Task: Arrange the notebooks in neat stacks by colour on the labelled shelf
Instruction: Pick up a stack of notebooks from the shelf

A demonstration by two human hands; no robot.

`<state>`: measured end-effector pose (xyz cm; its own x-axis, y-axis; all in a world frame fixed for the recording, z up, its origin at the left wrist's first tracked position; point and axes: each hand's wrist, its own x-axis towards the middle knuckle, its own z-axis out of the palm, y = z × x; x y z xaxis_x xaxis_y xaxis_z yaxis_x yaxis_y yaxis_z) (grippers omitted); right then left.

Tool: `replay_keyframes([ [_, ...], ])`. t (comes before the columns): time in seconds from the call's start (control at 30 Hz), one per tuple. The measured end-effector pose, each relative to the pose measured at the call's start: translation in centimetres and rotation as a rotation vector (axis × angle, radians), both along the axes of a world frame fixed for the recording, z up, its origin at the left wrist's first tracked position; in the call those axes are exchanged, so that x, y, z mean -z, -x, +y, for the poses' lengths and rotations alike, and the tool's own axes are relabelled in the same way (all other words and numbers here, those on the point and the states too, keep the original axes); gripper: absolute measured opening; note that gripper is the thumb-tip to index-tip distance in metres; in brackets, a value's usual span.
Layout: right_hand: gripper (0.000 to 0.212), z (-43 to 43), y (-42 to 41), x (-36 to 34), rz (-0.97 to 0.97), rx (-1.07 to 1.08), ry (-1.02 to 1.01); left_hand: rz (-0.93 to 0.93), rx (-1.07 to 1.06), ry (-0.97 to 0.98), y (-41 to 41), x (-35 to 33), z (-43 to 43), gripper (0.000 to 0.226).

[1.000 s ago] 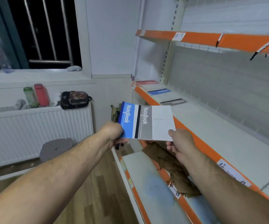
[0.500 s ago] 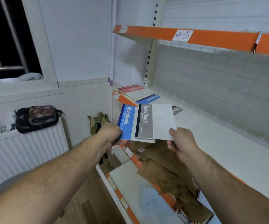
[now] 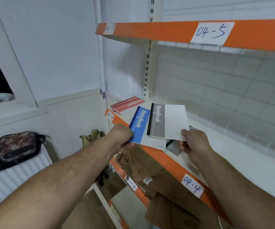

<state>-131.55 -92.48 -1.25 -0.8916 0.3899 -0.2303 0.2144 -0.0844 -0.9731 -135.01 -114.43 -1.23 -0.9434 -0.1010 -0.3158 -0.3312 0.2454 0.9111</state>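
Note:
My left hand (image 3: pixel 122 135) pinches the lower left corner of a blue notebook (image 3: pixel 139 124). My right hand (image 3: pixel 193 144) pinches the lower right corner of a grey notebook (image 3: pixel 168 122), which overlaps the blue one. Both are held just over the front edge of the shelf labelled 04-4 (image 3: pixel 192 185). A red notebook (image 3: pixel 128 104) lies flat at the shelf's far left end. Another grey notebook (image 3: pixel 173 147) lies on the shelf under my right hand, mostly hidden.
The shelf labelled 04-5 (image 3: pixel 212 33) runs overhead. Brown cardboard (image 3: pixel 150 169) fills the lower shelf. A dark pouch (image 3: pixel 12 149) sits on the white radiator at left. Olive gloves (image 3: pixel 91 137) hang by the wall.
Both hands carried the two notebooks up and forward to the 04-4 shelf edge. The view swung right and closer to the shelves, and the grey notebook slid further right off the blue one.

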Motion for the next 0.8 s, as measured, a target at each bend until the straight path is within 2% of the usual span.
replay_keyframes([
  [0.2,0.017,0.9,3.3,0.4,-0.008,0.115,0.018,-0.008,0.125,0.062,6.5,0.5,1.8,0.013],
  [0.37,0.019,1.1,4.5,0.9,-0.009,0.252,0.009,-0.071,0.218,-0.03,10.6,0.5,3.7,0.027],
  [0.5,0.016,0.5,4.8,1.0,-0.007,0.374,0.008,-0.084,0.285,0.015,13.7,0.6,4.5,0.022],
  [0.6,0.018,-0.2,4.5,1.0,0.002,0.455,-0.004,0.022,0.404,0.142,15.6,1.2,4.4,0.02],
  [0.8,0.016,-2.1,2.9,1.5,-0.006,0.6,-0.003,0.423,0.714,0.54,16.2,2.1,3.1,0.033],
])
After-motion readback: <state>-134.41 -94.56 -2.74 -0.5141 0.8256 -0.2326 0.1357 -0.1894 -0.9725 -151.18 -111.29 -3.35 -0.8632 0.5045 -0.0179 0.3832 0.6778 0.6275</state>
